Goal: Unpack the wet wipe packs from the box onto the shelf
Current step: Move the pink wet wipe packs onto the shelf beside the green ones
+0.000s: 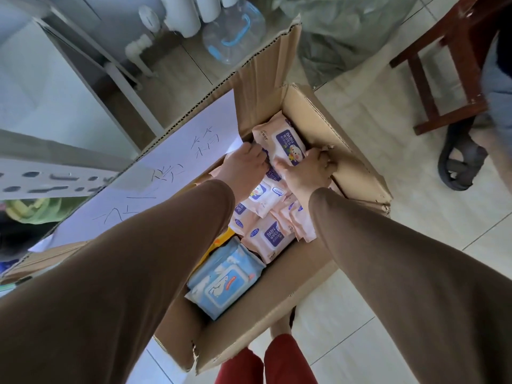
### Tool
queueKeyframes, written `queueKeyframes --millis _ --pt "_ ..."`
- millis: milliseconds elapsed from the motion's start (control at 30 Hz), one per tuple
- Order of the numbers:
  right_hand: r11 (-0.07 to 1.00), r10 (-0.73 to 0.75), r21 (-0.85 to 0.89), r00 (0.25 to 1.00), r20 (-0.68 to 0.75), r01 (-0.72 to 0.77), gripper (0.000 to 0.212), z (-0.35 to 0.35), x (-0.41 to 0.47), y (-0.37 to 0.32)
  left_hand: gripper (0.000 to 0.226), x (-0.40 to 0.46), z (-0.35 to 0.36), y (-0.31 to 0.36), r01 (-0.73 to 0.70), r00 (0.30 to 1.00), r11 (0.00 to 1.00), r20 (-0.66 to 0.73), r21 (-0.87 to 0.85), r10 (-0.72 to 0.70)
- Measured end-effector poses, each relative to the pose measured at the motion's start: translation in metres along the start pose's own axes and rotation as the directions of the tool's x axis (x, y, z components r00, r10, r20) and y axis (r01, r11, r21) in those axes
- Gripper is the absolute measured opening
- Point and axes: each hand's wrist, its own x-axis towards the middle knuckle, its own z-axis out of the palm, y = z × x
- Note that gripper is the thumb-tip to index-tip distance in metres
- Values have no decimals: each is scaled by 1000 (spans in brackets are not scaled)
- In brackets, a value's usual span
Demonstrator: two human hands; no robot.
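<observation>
An open cardboard box (327, 126) stands on the floor below me. Inside lie several pink baby wipe packs (266, 236) and a blue wipe pack (224, 278) at the near end. Both my arms in brown sleeves reach into the far end. My left hand (243, 167) and my right hand (307, 170) close from either side on a pink pack with a purple label (285, 139), which is tilted up against the far wall. My fingertips are partly hidden behind the packs.
A white metal shelf (83, 73) rises at the left, with white rolls and a clear bottle (232, 31) behind it. A box flap with handwritten paper (155, 178) leans left. A wooden chair (443, 65) and another person's sandalled foot (460, 159) are at the right.
</observation>
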Motion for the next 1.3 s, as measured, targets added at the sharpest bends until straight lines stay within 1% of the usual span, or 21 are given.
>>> queueKeyframes --millis 100,167,200,267,300,333,400,500,533,600,700,767,800,833,933,967,1067,1133,1167,1233,1300 --pt "991 4 136 1000 6 -5 101 2 -3 -3 44 -4 -7 4 -17 998 999 55 -39 19" --pt "968 48 244 997 67 -63 111 -2 0 -5 43 -12 -10 7 -21 996 995 88 -97 29" --pt "959 56 273 993 102 -82 113 -4 4 -5 43 -17 -11 9 -17 995 992 94 -124 29" --pt "969 49 233 985 165 -87 114 -8 6 -5 47 -28 -11 14 7 993 983 121 -183 15" --pt "973 54 210 978 199 -97 110 -11 6 -5 49 -34 -11 17 29 991 979 136 -202 -2" --pt "968 60 224 970 237 -115 97 -14 4 -5 51 -40 -11 19 57 989 975 146 -216 -25" --pt "930 68 327 953 297 -168 66 -19 -5 -9 54 -56 -13 24 126 981 960 177 -249 -83" --pt "890 89 394 934 347 -231 62 -29 -23 -14 42 -88 -18 28 274 952 896 229 -350 -202" --pt "879 74 420 934 349 -226 57 -33 -33 -14 37 -101 -21 28 314 941 865 247 -392 -230" --pt "885 -4 444 952 307 -140 43 -42 -59 -11 36 -129 -31 27 369 924 806 280 -463 -261" --pt "938 -164 334 969 183 96 16 -61 -108 4 35 -184 -53 23 438 898 711 308 -550 -315" --pt "925 -319 259 939 128 278 41 -78 -151 13 34 -229 -70 22 475 880 636 312 -608 -359" --pt "907 -381 235 918 109 348 46 -88 -175 15 35 -254 -79 21 497 867 596 327 -631 -376" --pt "891 -422 224 902 93 394 46 -98 -200 15 34 -279 -90 19 515 855 552 345 -656 -388" --pt "834 -514 280 854 82 475 38 -128 -286 7 25 -364 -124 14 539 832 441 373 -718 -411" --pt "815 -545 287 834 85 504 36 -136 -314 3 27 -394 -135 12 544 823 416 370 -729 -431" --pt "752 -632 310 769 92 581 32 -155 -399 -15 42 -497 -164 8 564 780 335 354 -755 -516" --pt "727 -656 357 747 110 586 28 -161 -455 -35 43 -568 -179 6 572 741 273 343 -774 -578" --pt "713 -668 385 735 116 586 32 -164 -485 -48 44 -603 -186 4 571 719 237 340 -786 -606" --pt "641 -741 391 665 93 660 28 -165 -541 -74 46 -671 -198 -1 568 679 193 322 -800 -660" --pt "567 -804 404 589 80 718 25 -162 -594 -105 45 -733 -207 -11 582 636 186 300 -792 -711"
